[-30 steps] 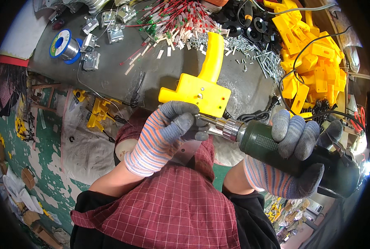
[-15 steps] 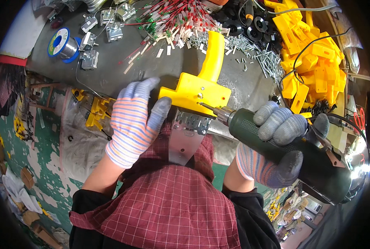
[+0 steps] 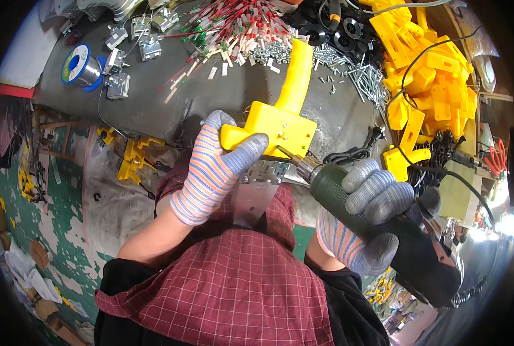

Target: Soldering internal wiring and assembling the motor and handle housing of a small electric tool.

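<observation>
A yellow plastic housing with a curved handle (image 3: 273, 120) lies at the table's front edge, its handle pointing away from me. My striped-gloved left hand (image 3: 208, 176) grips the housing's left end, thumb on top and fingers at the far side. In my right hand (image 3: 378, 193) is a dark green electric screwdriver (image 3: 333, 187), fingers wrapped round its body. The screwdriver's bit points left and meets the housing's near edge, close to a hole; whether it sits in a screw cannot be told. Below the housing, a metal bracket (image 3: 254, 199) juts toward my lap.
Screws (image 3: 366, 81), a heap of red and green wired parts (image 3: 240, 29) and black discs (image 3: 343, 40) lie at the back. Yellow housings (image 3: 433, 81) are piled at right, near a black cord (image 3: 349, 155). A solder spool (image 3: 83, 68) and metal components (image 3: 118, 85) sit at left.
My left hand has moved right and closed on the housing, its thumb now on top. The screwdriver has shifted left and slightly down, its bit now at the housing's near edge.
</observation>
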Demonstrator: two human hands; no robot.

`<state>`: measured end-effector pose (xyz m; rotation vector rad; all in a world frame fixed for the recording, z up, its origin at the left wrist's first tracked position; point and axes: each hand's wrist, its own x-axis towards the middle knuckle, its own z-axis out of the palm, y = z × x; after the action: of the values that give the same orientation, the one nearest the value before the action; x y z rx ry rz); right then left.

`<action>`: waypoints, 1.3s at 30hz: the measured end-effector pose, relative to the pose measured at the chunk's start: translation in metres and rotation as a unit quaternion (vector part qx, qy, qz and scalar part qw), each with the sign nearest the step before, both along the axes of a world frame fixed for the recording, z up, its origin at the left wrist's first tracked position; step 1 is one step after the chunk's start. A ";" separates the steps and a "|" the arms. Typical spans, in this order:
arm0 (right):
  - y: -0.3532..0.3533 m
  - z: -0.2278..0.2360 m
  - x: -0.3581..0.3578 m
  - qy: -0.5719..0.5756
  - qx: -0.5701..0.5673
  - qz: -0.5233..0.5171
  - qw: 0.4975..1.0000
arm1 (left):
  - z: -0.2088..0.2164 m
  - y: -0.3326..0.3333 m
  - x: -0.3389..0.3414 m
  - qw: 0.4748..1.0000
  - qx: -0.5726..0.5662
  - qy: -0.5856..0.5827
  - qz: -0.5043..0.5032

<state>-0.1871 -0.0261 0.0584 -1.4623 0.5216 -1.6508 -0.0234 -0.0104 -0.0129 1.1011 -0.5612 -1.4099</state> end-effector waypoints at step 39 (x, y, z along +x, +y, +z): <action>-0.034 -0.053 -0.218 0.302 0.295 -0.236 0.875 | 0.057 -0.007 0.007 0.993 -0.054 -0.045 0.098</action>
<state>-0.4049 -0.0598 0.0051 -1.4082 1.6849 -1.1525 -0.0164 -0.0174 0.0440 1.1056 -0.5706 -1.1513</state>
